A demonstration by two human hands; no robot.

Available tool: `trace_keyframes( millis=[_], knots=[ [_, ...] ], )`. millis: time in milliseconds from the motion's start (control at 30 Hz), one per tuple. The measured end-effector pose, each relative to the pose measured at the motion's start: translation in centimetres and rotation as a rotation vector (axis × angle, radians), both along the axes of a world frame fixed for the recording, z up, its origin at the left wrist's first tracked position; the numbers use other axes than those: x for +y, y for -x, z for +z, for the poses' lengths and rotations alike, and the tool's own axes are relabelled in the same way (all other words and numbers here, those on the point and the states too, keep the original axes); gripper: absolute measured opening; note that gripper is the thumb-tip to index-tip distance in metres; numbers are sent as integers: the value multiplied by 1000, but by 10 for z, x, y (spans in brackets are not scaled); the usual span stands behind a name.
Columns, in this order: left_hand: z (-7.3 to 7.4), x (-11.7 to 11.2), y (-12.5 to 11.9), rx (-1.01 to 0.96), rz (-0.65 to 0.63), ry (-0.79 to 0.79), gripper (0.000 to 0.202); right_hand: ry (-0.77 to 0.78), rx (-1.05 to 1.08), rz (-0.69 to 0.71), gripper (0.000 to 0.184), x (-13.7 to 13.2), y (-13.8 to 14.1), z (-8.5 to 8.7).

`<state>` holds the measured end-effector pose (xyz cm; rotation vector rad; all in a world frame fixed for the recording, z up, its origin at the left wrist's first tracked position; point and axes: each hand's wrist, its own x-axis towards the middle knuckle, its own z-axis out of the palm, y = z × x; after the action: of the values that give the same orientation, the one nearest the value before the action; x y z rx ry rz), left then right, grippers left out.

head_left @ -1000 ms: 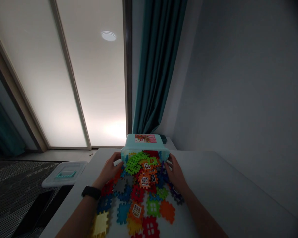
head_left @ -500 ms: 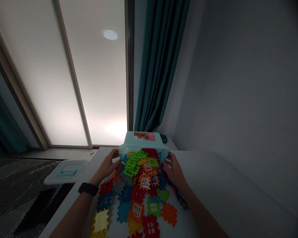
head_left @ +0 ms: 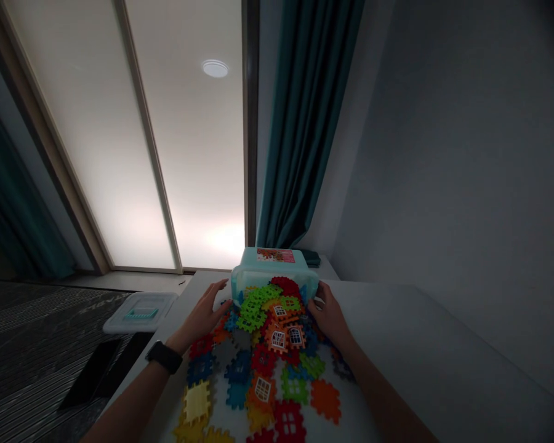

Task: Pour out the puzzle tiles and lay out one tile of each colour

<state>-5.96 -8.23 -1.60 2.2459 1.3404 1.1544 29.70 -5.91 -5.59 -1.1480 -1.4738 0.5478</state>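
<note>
Lifted off the corner of the plastic tub (head_left: 268, 261) since the last look, my left hand (head_left: 197, 319) has opened, fingers spread wide, and now hovers just beside the tub's left side. That leaves only my right hand (head_left: 331, 318) on the tub, its fingers bent against the right corner, though I can't tell how firmly it grips. The tub lies on its side at the far end of the white table (head_left: 443, 351), its open mouth facing me. Interlocking plastic pieces (head_left: 263, 351) spill from it in a long heap running toward me, with green pieces (head_left: 253, 307) bunched at the mouth and a yellow piece (head_left: 196, 401) near the heap's near left side. The heap sits between my forearms, and pieces lie close by both hands. On my left, the table's edge is near, and the tub's lid (head_left: 141, 315) sits just past my watch (head_left: 162, 357), beyond the edge of the heap. A dark flat object (head_left: 90, 375) lies lower down, off the table, by the rug (head_left: 37, 344). The widest open room is to my right, where bare tabletop stretches toward the wall. Behind the tub, there's little table left before the curtain (head_left: 310, 123) and the frosted glass panel (head_left: 87, 135).
</note>
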Motion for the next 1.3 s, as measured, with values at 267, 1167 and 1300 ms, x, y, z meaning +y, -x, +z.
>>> trace_keyframes(
  millis=[267,1167,1300],
  knots=[
    [-8,-88,23,343,-244,40,87,-13,-4,-29,45,0,3,0],
    [-6,14,-11,28,112,12,58,40,-2,2,41,1,0,5],
    [7,42,-12,26,-85,91,40,59,32,19,41,3,-3,6]
  ],
)
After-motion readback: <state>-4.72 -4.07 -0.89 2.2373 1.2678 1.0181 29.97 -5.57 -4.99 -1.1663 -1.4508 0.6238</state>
